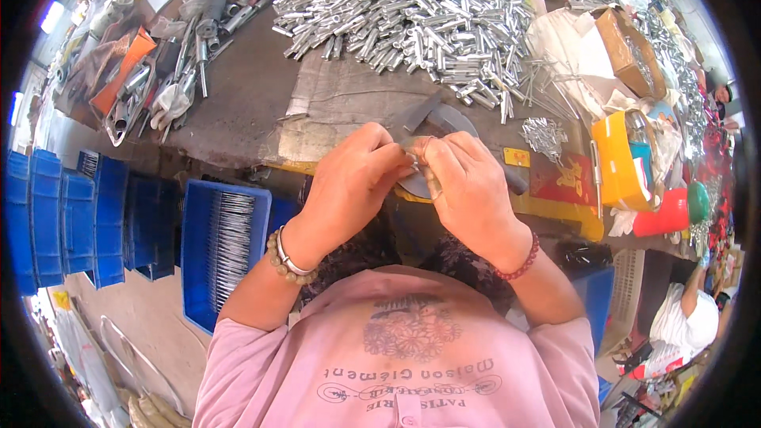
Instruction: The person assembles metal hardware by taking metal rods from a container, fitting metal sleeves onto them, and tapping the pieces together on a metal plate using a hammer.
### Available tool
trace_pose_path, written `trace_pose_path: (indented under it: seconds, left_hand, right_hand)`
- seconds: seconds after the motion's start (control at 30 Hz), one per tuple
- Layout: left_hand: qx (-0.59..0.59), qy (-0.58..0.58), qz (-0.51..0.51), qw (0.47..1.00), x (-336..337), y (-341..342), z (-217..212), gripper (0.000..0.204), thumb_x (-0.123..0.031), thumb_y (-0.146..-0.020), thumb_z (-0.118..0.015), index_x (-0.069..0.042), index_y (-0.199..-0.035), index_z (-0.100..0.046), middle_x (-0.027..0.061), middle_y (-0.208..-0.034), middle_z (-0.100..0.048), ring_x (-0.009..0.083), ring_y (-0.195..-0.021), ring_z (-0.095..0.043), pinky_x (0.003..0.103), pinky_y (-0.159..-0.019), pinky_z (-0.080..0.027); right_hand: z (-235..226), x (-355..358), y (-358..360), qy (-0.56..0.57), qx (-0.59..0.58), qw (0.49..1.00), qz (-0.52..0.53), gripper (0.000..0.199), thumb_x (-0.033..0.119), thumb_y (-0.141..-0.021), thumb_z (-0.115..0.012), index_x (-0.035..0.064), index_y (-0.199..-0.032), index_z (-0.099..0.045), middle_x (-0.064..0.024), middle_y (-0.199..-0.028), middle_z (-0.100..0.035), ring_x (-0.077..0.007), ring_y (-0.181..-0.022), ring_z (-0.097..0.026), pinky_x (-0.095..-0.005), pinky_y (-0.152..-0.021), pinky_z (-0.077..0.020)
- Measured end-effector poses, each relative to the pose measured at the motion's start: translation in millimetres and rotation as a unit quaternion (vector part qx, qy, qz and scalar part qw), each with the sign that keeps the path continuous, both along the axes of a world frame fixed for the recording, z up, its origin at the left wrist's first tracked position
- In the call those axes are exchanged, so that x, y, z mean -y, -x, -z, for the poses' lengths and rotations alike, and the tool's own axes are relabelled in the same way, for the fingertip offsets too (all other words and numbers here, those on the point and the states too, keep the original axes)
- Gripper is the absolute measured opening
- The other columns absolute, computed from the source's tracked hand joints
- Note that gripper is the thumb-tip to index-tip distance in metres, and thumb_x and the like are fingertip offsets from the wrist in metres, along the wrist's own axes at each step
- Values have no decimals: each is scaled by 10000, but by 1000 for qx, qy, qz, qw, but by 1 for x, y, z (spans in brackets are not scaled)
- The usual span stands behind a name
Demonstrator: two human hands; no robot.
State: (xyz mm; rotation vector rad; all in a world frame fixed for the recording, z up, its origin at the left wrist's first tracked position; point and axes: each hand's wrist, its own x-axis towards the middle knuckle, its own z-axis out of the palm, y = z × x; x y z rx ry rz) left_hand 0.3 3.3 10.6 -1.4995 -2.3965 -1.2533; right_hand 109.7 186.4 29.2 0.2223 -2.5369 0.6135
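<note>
Pink shirt (396,364) foremost, left hand (353,186) and right hand (474,190) meet, each grip pinched narrow, on what I cannot tell; straight beyond both lie jumbled metal tubes (412,20).

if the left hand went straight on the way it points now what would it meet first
Most likely the right hand: its fingers are just ahead of the left hand. Whether the two already touch is unclear here.
</note>
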Motion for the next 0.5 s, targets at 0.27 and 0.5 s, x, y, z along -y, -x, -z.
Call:
trace_pose_path:
  seconds: [0.27,0.5]
  left_hand:
    - [40,-18,-7,999,0,-3,5,185,-20,-904,-849,-59,-1072,-782,105,-976,-640,303,-891,-675,382,-768,-545]
    - [35,-30,-7,999,-1,0,10,174,-17,-899,-859,-52,-1057,-793,105,-994,-649,281,-876,-677,363,-764,-544]
  right_hand:
    - [-11,-39,-25,-107,38,980,166,434,57,-845,-823,51,-1264,-711,-102,-1030,-716,-327,-1020,-680,-469,-935,-543]
    - [-13,-36,-52,78,53,983,157,383,-2,-878,-775,38,-1258,-746,-142,-1076,-670,-355,-946,-711,-441,-809,-592]
